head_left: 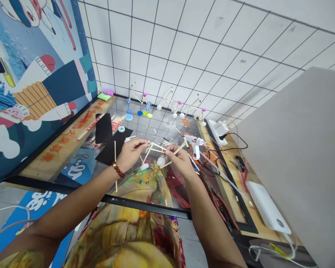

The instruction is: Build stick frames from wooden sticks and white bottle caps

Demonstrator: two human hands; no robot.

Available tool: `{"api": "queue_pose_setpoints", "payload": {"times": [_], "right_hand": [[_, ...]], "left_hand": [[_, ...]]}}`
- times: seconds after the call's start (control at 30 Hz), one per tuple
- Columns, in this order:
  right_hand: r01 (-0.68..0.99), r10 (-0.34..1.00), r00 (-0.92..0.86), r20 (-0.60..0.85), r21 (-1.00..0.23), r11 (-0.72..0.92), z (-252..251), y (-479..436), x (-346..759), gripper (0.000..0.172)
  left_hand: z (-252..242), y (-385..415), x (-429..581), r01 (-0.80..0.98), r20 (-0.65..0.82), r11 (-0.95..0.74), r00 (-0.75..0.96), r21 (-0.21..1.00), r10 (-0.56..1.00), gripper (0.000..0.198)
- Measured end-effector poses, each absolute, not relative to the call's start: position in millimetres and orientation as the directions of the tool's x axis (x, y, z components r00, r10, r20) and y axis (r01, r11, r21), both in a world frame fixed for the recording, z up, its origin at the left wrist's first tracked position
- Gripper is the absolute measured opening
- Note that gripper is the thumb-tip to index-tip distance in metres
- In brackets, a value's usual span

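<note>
1. The left hand (132, 153), with a brown bead bracelet (118, 169) on its wrist, grips one side of a small wooden stick frame (156, 149), its fingers curled and pinching the sticks against the thumb.
2. The right hand (178, 160) grasps the other side, thumb and fingers closed on the sticks. The frame sits between the hands, above a glass-topped table (156, 208), with two white round feet (161, 161) at its lower edge.
3. At 1 o'clock, just beyond the right hand, lies a white hot glue gun (194, 146).
4. At 10 o'clock are black paper sheets (107, 149), with a bundle of loose sticks (117, 123) beyond them.
5. At 4 o'clock, a white power bank (268, 208) lies on the wooden table edge.
6. At 2 o'clock sits a white power strip (218, 131).
7. At 12 o'clock, farthest off, three finished stick models (173, 106) with pink tips stand by colored bottle caps (139, 113), against a white tiled wall (167, 48).
</note>
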State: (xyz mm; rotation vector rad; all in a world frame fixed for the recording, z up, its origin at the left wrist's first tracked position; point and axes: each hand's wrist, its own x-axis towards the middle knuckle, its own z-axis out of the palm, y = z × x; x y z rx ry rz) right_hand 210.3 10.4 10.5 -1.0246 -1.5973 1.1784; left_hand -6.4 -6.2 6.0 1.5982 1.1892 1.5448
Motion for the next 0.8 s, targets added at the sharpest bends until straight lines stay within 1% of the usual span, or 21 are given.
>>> {"api": "queue_pose_setpoints", "payload": {"times": [0.07, 0.13, 0.23, 0.3, 0.43, 0.53, 0.63, 0.67, 0.77, 0.8], "right_hand": [[0.084, 0.945, -0.288, 0.156, -0.979, 0.187, 11.7, 9.7, 212.7, 0.033], [0.068, 0.942, -0.291, 0.167, -0.979, 0.195, 13.0, 10.5, 215.7, 0.031], [0.054, 0.918, -0.289, 0.272, -0.952, 0.300, 13.8, 14.9, 220.8, 0.030], [0.053, 0.904, -0.304, 0.301, -0.942, 0.331, 13.3, 18.2, 223.7, 0.030], [0.112, 0.927, -0.311, 0.211, -0.960, 0.256, 12.6, 21.2, 227.6, 0.033], [0.134, 0.933, -0.315, 0.175, -0.965, 0.227, 14.2, 21.5, 228.9, 0.034], [0.132, 0.939, -0.314, 0.143, -0.972, 0.192, 15.9, 21.8, 229.0, 0.034], [0.128, 0.943, -0.305, 0.134, -0.975, 0.180, 16.1, 22.0, 228.7, 0.034], [0.118, 0.951, -0.287, 0.114, -0.981, 0.153, 15.0, 22.7, 227.1, 0.034], [0.118, 0.951, -0.288, 0.111, -0.981, 0.151, 14.3, 23.0, 226.5, 0.034]], "left_hand": [[9.5, -4.3, -6.7, 0.232, 0.465, -0.443, -0.049, 0.866, 0.884, 0.014], [13.3, -1.5, -8.2, 0.254, 0.473, -0.463, 0.026, 0.849, 0.881, 0.016], [16.6, 4.6, -10.5, 0.240, 0.449, -0.472, 0.147, 0.849, 0.882, 0.016], [15.2, 10.3, -10.6, 0.219, 0.422, -0.454, 0.179, 0.864, 0.889, 0.017], [7.8, 21.2, -7.6, 0.218, 0.370, -0.402, 0.176, 0.889, 0.912, 0.019], [6.5, 20.5, -6.9, 0.258, 0.365, -0.414, 0.215, 0.873, 0.906, 0.025], [8.0, 10.8, -9.0, 0.317, 0.369, -0.443, 0.268, 0.839, 0.890, 0.036], [7.7, 7.2, -9.7, 0.356, 0.373, -0.460, 0.288, 0.813, 0.882, 0.043], [3.0, 0.4, -8.4, 0.540, 0.387, -0.501, 0.319, 0.676, 0.865, 0.071], [0.7, 0.1, -6.9, 0.597, 0.389, -0.504, 0.323, 0.624, 0.863, 0.075]]}}
